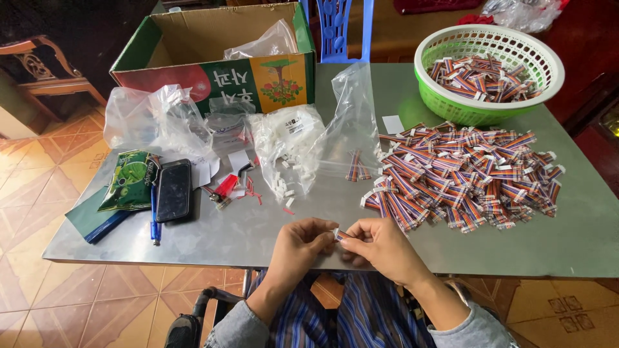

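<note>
Between both hands (342, 243): ribbon cable (338, 234)

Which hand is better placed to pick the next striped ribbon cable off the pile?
Probably the right hand. It sits nearer the pile of striped cables, which lies to the right on the metal table. The left hand is farther away. Both hands now pinch one small cable piece together.

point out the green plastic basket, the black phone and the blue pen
green plastic lattice basket (451, 108), head view, on its front outer wall
black rectangular phone (173, 191), head view, on the middle of its dark face
blue pen (155, 216), head view, on the middle of its barrel
</note>
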